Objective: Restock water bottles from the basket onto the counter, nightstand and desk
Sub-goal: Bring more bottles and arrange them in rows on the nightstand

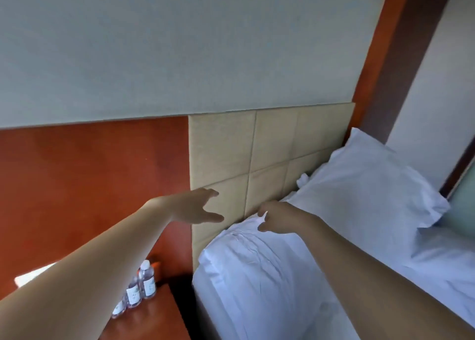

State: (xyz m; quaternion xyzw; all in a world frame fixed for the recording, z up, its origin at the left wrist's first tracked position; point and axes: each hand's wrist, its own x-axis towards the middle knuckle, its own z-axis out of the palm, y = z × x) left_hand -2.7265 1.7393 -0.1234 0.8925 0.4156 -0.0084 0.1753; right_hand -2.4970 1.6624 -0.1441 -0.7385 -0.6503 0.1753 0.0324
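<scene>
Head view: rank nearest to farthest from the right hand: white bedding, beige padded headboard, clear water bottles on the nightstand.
1. Crumpled white bedding: its top corner is pinched by the right hand.
2. Beige padded headboard: just behind the hand.
3. Clear plastic water bottles: far lower left, on the wooden nightstand.

glossy wood nightstand [159,311], clear plastic bottles [147,283], creased cloth pillow [257,275]

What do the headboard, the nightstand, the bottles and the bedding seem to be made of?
The headboard: padded beige fabric or suede-like cover, matte, with sunken seams.
The nightstand: reddish wood or veneer, glossy; it reflects light.
The bottles: probably clear plastic, with white caps and printed labels.
The bedding: white cloth, matte, creased where the right hand pinches it.
</scene>
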